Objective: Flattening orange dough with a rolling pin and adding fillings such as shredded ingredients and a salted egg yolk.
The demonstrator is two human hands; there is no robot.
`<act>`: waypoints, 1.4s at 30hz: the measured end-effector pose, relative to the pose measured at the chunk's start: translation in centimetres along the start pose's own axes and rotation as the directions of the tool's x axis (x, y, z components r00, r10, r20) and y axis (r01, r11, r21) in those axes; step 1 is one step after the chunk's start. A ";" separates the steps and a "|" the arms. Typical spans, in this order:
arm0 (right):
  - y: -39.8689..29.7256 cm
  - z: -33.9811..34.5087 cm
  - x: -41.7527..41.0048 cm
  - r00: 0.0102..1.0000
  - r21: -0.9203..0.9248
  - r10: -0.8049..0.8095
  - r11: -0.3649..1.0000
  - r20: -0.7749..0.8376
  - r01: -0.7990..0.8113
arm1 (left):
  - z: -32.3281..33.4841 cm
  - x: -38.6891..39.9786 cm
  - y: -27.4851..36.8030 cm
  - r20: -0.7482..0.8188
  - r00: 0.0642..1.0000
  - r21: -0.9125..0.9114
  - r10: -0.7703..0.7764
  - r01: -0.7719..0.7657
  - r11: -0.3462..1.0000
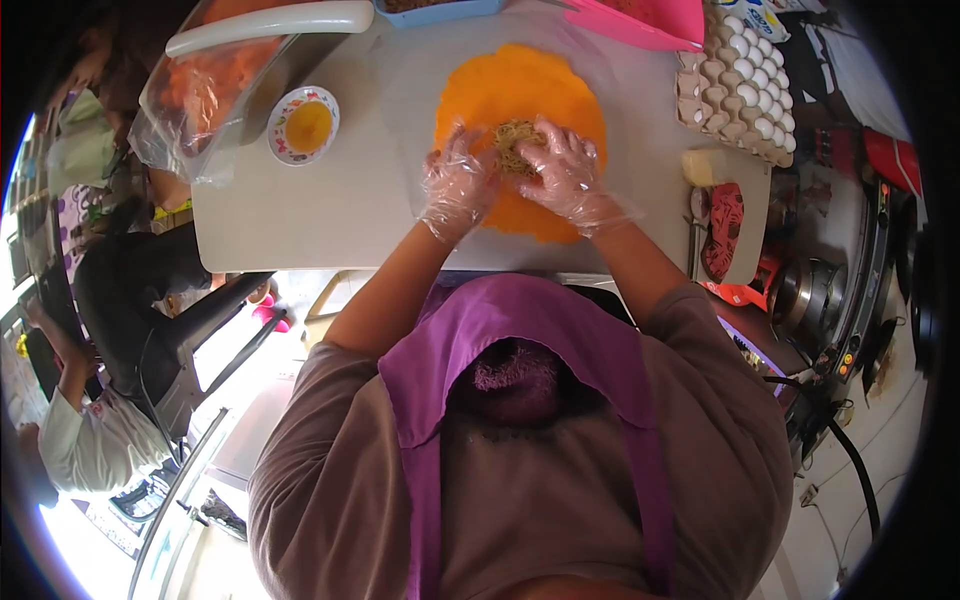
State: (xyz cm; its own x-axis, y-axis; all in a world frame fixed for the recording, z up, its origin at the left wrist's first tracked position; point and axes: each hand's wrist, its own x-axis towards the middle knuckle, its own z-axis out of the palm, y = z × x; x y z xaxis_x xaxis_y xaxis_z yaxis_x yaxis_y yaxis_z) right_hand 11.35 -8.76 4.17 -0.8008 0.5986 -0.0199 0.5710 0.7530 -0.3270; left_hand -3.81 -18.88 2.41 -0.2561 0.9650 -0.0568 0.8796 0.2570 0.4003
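Note:
A thin orange sheet of dough (pixel 517 82) lies on the table before me, with an uneven edge. On its middle sits a small heap of thin, greenish-yellow strands (pixel 516 142). My left hand (pixel 459 180), in a clear plastic glove, rests at the left side of the dough, fingers spread beside the heap. The right hand (pixel 562 169), gloved the same way, has its thumb and fingers on the strands from the right. Its palm hides part of the heap and dough.
A patterned bowl of yellow liquid (pixel 306 126) stands left, near a white rolling pin (pixel 270 28) on a plastic bag (pixel 202 105). An egg tray (pixel 739 90), butter-like block (pixel 703 167) and red patterned cloth item (pixel 724 232) are right. Blue (pixel 439 13) and pink (pixel 645 22) containers stand behind.

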 end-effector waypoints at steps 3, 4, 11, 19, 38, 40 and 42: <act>0.5 -0.1 0.0 0.998 0.007 -0.037 0.999 0.043 0.036 | 0.4 0.1 -0.2 -0.008 1.000 -0.043 -0.005 0.005 0.999; 0.7 -0.1 -0.1 0.998 0.010 -0.037 0.999 0.043 0.037 | 0.5 0.1 -0.3 -0.027 1.000 -0.079 -0.001 -0.001 0.997; 0.8 -0.4 0.3 0.999 -0.021 0.013 1.000 0.034 -0.013 | 0.7 0.4 -0.3 -0.031 0.999 -0.077 0.028 -0.031 0.997; 0.9 -0.2 0.1 0.999 -0.010 0.052 0.999 0.008 -0.052 | 0.2 0.6 0.3 0.014 1.000 -0.002 0.013 -0.013 1.000; 2.0 -1.3 0.7 0.998 0.108 -0.027 0.994 0.061 0.020 | -1.0 0.8 -0.2 0.052 0.998 -0.064 0.047 -0.044 0.997; 2.2 -1.4 0.7 0.999 0.113 -0.021 0.993 0.036 0.016 | -1.6 0.8 0.1 0.075 0.987 -0.066 0.144 -0.139 0.988; 2.3 -1.2 0.8 0.992 0.091 -0.015 0.996 0.122 0.004 | -1.5 1.1 0.8 0.071 0.983 -0.049 0.168 -0.165 0.985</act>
State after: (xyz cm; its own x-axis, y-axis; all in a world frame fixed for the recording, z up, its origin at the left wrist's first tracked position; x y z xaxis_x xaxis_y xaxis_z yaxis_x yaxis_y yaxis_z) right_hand 12.23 -6.21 4.51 -0.8252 0.5496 -0.1301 0.5492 0.7270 -0.4121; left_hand -3.99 -17.70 4.00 -0.0751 0.9957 -0.0537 0.8893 0.0912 0.4481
